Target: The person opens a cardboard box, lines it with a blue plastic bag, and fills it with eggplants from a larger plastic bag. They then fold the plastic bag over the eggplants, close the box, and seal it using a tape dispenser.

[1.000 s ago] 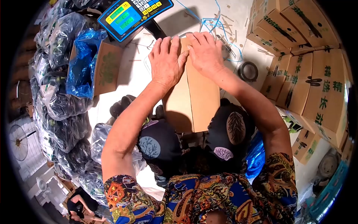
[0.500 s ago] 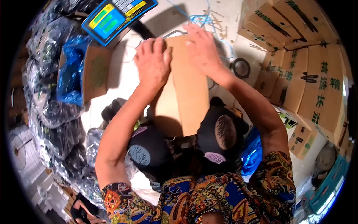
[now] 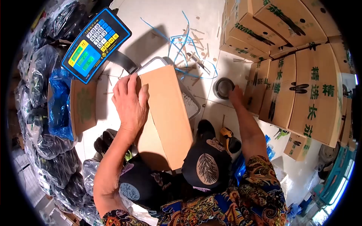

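A closed brown cardboard carton (image 3: 166,113) lies in front of me over the metal platform of a scale (image 3: 194,107), its near end between my knees. My left hand (image 3: 130,100) rests on the carton's left edge near its far end, fingers spread and thumb on top. To the right, my right hand (image 3: 236,95) is at the right rim of a round, dark grey tape roll (image 3: 224,88) on the floor. Its fingers look closed on that rim, though they are partly hidden.
The scale's blue display (image 3: 96,45) stands at the far left. An open carton with blue lining (image 3: 83,103) and plastic-wrapped bags (image 3: 43,132) line the left. Printed cartons (image 3: 313,90) are stacked right. Blue strapping (image 3: 184,49) and scraps litter the floor; a yellow-black tool (image 3: 229,138) lies by my right knee.
My right hand has left the carton's top and reached right to the tape roll. My left hand stays on the carton. The whole view has shifted, showing more of the scale display.
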Tool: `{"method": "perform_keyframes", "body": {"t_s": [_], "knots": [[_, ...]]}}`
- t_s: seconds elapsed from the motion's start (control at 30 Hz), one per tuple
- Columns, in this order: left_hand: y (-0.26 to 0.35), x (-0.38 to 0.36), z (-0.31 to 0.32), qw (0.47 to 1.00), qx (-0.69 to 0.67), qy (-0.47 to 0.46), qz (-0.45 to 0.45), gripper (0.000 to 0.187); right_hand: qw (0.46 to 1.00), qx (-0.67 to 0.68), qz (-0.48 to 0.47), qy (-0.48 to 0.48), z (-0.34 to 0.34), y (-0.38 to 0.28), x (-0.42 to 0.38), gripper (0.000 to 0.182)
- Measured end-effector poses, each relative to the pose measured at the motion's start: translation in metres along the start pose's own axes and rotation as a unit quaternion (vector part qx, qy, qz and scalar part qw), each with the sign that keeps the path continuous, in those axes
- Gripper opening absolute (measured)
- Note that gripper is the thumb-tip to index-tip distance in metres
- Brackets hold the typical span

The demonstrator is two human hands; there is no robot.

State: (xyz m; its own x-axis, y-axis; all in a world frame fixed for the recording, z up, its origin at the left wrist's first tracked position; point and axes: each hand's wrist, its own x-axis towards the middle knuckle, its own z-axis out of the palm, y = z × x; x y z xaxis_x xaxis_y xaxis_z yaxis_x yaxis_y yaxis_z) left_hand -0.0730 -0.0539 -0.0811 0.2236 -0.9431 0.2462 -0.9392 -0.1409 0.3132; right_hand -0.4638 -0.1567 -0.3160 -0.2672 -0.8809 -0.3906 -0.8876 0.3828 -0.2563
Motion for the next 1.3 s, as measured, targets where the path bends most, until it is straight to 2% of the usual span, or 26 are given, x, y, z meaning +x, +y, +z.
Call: {"method": "perform_keyframes", "body": {"t_s": [0.1, 0.13, 0.2, 0.23, 0.33, 0.4, 0.47, 0.57, 0.67, 0.77, 0.83, 0.87, 0.93, 0.97, 1.03, 1.07, 1.13, 1.17, 1.27, 1.3], "knots": [[-0.002, 0.001, -0.002, 1.0, -0.017, -0.002, -0.006, 0.046, 0.993, 0.083, 0.076, -0.042, 0.013, 0.003, -0.015, 0.047], [-0.003, 0.0, -0.002, 1.0, -0.018, -0.007, -0.009, 0.046, 0.968, 0.197, 0.094, -0.124, 0.017, 0.01, -0.016, 0.046], [-0.004, 0.001, -0.001, 1.0, -0.024, -0.012, -0.011, 0.047, 0.86, 0.413, 0.121, -0.272, 0.016, 0.027, -0.017, 0.042], [-0.003, 0.0, -0.002, 0.999, -0.008, -0.03, -0.012, 0.05, 0.767, 0.578, 0.113, -0.254, 0.003, 0.01, -0.041, 0.038], [-0.008, 0.002, -0.004, 0.999, 0.007, -0.013, 0.036, 0.051, 0.81, 0.55, 0.054, -0.196, -0.041, -0.018, -0.063, 0.044], [0.006, 0.005, -0.02, 0.998, -0.05, -0.044, 0.021, 0.051, 0.831, 0.526, -0.009, -0.178, -0.075, -0.028, -0.074, 0.042], [0.006, 0.006, -0.023, 0.995, -0.073, -0.053, 0.045, 0.051, 0.907, 0.396, -0.076, -0.119, -0.094, -0.019, -0.072, 0.039], [-0.002, 0.005, -0.035, 0.993, -0.071, -0.041, 0.086, 0.049, 0.959, 0.274, -0.01, -0.077, -0.096, -0.004, -0.074, 0.042], [-0.006, -0.006, -0.051, 0.983, -0.124, -0.092, 0.098, 0.048, 0.986, 0.157, 0.043, 0.046, 0.023, 0.077, -0.026, 0.043], [-0.018, -0.024, -0.064, 0.975, -0.192, -0.106, 0.045, 0.042, 0.958, 0.284, 0.043, 0.008, 0.034, 0.104, -0.051, 0.045], [-0.033, -0.037, -0.069, 0.946, -0.302, -0.114, -0.044, 0.038, 0.973, 0.23, 0.017, 0.019, -0.016, 0.098, -0.093, 0.046], [-0.039, -0.042, -0.075, 0.943, -0.281, -0.143, -0.106, 0.035, 0.979, 0.204, 0.003, 0.025, -0.035, 0.095, -0.118, 0.046], [-0.05, -0.051, -0.078, 0.919, -0.313, -0.176, -0.162, 0.034, 0.996, 0.071, -0.038, -0.039, -0.033, 0.123, -0.155, 0.048], [-0.05, -0.054, -0.081, 0.915, -0.315, -0.194, -0.162, 0.034, 0.99, -0.008, -0.121, -0.071, -0.01, 0.156, -0.174, 0.047], [-0.044, -0.056, -0.083, 0.918, -0.312, -0.187, -0.156, 0.035, 0.973, -0.1, -0.166, -0.128, 0.017, 0.179, -0.221, 0.045], [-0.039, -0.056, -0.084, 0.92, -0.312, -0.184, -0.152, 0.036, 0.973, -0.114, -0.127, -0.153, 0.018, 0.174, -0.242, 0.044], [-0.016, -0.047, -0.094, 0.921, -0.301, -0.196, -0.148, 0.037, 0.992, -0.063, -0.099, -0.035, 0.044, 0.176, -0.254, 0.04], [-0.001, -0.043, -0.101, 0.922, -0.318, -0.19, -0.113, 0.036, 0.996, -0.035, -0.084, 0.024, 0.056, 0.178, -0.255, 0.037], [0.051, -0.038, -0.126, 0.915, -0.347, -0.204, -0.034, 0.036, 0.995, 0.084, -0.053, 0.007, 0.047, 0.173, -0.247, 0.043], [0.064, -0.04, -0.131, 0.91, -0.351, -0.22, -0.01, 0.036, 0.986, 0.164, -0.009, -0.039, 0.036, 0.173, -0.236, 0.041]]}}
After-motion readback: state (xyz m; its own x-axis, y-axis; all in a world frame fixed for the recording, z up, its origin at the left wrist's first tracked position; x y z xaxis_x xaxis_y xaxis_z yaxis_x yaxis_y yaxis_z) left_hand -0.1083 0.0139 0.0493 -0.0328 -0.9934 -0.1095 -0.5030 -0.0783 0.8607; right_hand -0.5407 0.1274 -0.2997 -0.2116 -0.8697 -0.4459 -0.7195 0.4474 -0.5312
